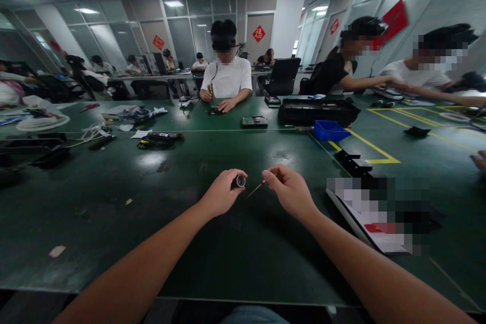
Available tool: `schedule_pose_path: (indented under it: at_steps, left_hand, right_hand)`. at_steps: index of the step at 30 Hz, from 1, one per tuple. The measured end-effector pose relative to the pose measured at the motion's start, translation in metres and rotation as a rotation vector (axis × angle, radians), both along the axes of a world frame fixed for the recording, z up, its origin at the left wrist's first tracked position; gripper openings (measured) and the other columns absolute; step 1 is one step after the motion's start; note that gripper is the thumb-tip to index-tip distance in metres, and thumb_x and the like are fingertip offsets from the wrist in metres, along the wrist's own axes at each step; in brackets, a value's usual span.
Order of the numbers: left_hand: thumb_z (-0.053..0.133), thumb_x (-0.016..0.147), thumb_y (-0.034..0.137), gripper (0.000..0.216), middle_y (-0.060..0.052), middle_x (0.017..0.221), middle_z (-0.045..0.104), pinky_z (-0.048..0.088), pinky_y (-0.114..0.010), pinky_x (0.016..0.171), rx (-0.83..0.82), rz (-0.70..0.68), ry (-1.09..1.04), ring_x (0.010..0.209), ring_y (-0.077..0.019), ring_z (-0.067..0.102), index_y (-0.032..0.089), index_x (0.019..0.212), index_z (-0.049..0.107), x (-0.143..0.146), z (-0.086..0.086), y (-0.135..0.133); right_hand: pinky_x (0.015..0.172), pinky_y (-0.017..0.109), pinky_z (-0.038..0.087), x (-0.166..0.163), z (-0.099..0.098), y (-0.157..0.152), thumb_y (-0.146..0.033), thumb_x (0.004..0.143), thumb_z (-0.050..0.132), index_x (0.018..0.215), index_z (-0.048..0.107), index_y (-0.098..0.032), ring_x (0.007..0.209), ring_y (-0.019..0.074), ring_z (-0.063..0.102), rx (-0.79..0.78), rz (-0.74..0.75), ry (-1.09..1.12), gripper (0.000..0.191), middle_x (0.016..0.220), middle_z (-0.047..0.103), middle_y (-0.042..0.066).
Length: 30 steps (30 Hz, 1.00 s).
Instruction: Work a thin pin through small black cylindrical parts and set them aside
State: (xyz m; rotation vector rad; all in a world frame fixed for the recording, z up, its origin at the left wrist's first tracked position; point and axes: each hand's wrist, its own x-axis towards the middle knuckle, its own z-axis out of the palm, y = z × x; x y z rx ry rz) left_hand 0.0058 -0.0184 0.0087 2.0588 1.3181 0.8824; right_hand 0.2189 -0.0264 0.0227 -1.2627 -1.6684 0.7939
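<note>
Between the thumb and fingers of my left hand (219, 195) is a short black cylinder (240, 181), its round, silver-rimmed end facing me. What that cylinder is exactly, I cannot tell. My right hand (291, 193) pinches a thin screwdriver (256, 189) with a bit of red at its handle. Its metal shaft points down and left toward the cylinder, and the tip stays apart from it. Most of the screwdriver's handle is hidden by my fingers. Both hands are above the green table (243, 253).
A black cable coil (156, 140) lies at the left. Farther back are a hard drive (254, 121), a long black case (319, 110) and a blue bin (330, 130). At the right lies a blurred white-edged object (353, 217). A person (227, 76) works opposite; others sit at the right.
</note>
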Motion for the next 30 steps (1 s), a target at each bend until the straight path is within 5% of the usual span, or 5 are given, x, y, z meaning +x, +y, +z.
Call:
schedule_pose_path:
  at_steps: [10,21,27,30]
  left_hand:
    - [0.069,0.083,0.015,0.033,-0.005,0.118,0.067,0.044,-0.040,0.101,0.046,0.029,-0.031,0.111,-0.0235,0.059,0.022,0.115,0.066,-0.003,-0.004,0.004]
    - [0.069,0.085,0.021,0.036,-0.005,0.119,0.068,0.042,-0.043,0.102,0.072,-0.012,-0.014,0.113,-0.0258,0.059,0.026,0.121,0.066,-0.005,-0.003,0.004]
    - [0.071,0.084,0.020,0.036,-0.005,0.116,0.069,0.043,-0.042,0.102,0.081,-0.015,-0.015,0.111,-0.0253,0.060,0.024,0.119,0.067,-0.005,0.001,0.004]
    - [0.072,0.084,0.021,0.036,-0.005,0.117,0.069,0.042,-0.042,0.102,0.096,-0.027,-0.004,0.112,-0.0249,0.060,0.025,0.120,0.067,-0.006,-0.001,0.006]
  right_hand:
    - [0.070,0.034,0.052,-0.001,0.009,-0.002,-0.044,0.089,0.060,0.095,0.066,-0.020,0.071,0.0180,0.064,0.110,-0.014,0.318,0.026,0.078,0.069,0.004]
    - [0.074,0.035,0.051,-0.001,0.007,-0.003,-0.045,0.092,0.057,0.098,0.066,-0.020,0.079,0.0208,0.067,0.129,-0.074,0.143,0.028,0.086,0.072,0.006]
    - [0.052,0.028,0.034,0.001,0.011,-0.006,-0.059,0.087,0.061,0.061,0.057,-0.022,0.050,0.0136,0.048,0.177,-0.193,-0.117,0.045,0.053,0.055,-0.002]
    - [0.050,0.028,0.032,0.001,0.011,-0.006,-0.058,0.086,0.062,0.058,0.053,-0.022,0.047,0.0126,0.044,0.201,-0.184,-0.131,0.047,0.049,0.051,-0.003]
